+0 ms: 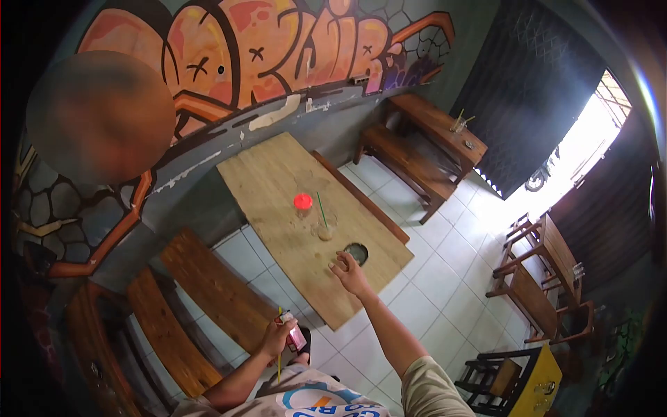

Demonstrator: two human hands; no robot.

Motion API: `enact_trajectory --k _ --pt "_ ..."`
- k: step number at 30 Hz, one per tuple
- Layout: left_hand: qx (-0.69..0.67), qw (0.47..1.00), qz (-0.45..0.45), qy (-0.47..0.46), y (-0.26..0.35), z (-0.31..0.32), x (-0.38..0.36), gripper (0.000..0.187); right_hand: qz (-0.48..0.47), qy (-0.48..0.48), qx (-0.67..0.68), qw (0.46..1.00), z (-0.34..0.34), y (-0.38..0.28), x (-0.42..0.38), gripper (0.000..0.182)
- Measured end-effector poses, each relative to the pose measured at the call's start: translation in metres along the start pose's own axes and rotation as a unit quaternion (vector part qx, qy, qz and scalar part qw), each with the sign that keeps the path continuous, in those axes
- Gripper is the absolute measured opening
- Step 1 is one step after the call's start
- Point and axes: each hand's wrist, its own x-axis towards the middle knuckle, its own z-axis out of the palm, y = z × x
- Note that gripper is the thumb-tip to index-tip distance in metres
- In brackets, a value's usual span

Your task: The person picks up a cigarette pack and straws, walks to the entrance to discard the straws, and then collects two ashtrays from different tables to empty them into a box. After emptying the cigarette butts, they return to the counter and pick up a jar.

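Note:
My left hand (276, 338) is closed around a small clear cup with pink in it (296, 338), held low in front of my body. A thin yellow straw (280, 361) runs along that hand. My right hand (349, 273) reaches over the wooden table (278, 174), its fingers slightly bent and apart, with nothing visible in them. Right beside its fingertips is a dark round ashtray (357, 251); whether they touch cannot be made out. Farther in stand a clear cup (325, 233) with a green straw (320, 206) and a container with a red lid (303, 201).
Wooden benches (215, 278) stand left of the table. Against the far wall is another table (434, 125) with a glass (458, 125) on it. More tables and benches (531, 278) line the right side, near a bright doorway (577, 139). A yellow-sided table (538, 382) stands lower right.

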Motion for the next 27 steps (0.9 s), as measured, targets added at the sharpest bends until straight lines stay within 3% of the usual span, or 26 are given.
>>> enact_trajectory --k 4,6,9,10,12,13,17,19,22,24,27 --pt "0.005 1.0 0.0 -0.008 0.004 -0.027 0.044 0.022 0.068 0.034 -0.057 0.995 0.013 -0.012 0.095 0.08" --pt "-0.03 0.999 -0.032 0.005 0.02 -0.033 0.052 0.02 0.043 0.051 -0.099 0.993 0.028 0.026 0.147 0.082" --pt "0.005 0.997 -0.082 0.017 0.014 -0.055 0.062 0.018 0.03 0.062 -0.159 0.985 0.039 0.009 0.173 0.086" --pt "0.049 0.997 -0.029 0.052 0.007 -0.057 0.065 0.018 0.02 0.072 -0.182 0.98 0.041 0.01 0.181 0.078" --pt "0.001 0.997 -0.065 0.049 0.003 -0.065 0.067 0.018 0.012 0.08 -0.208 0.975 0.045 0.015 0.2 0.072" --pt "-0.049 0.994 -0.093 0.04 0.003 -0.066 0.069 0.018 0.019 0.052 -0.215 0.975 0.045 0.02 0.207 0.058" --pt "-0.047 0.994 -0.088 0.043 0.002 -0.07 0.08 0.018 0.047 0.031 -0.199 0.979 0.043 0.012 0.203 0.029" --pt "-0.046 0.993 -0.109 0.028 0.011 -0.065 0.092 0.019 0.028 0.021 -0.234 0.972 0.039 0.001 0.196 0.027" --pt "-0.006 0.999 -0.038 0.007 0.041 -0.041 0.107 0.016 -0.007 0.072 -0.188 0.98 0.024 -0.036 0.182 0.025" --pt "-0.01 0.999 -0.003 -0.032 0.055 -0.029 0.117 0.017 -0.086 0.165 -0.092 0.978 0.007 -0.048 0.167 0.02" --pt "-0.015 0.997 -0.011 -0.073 0.069 -0.006 0.127 0.016 -0.118 0.226 -0.014 0.967 -0.046 -0.077 0.118 0.017"
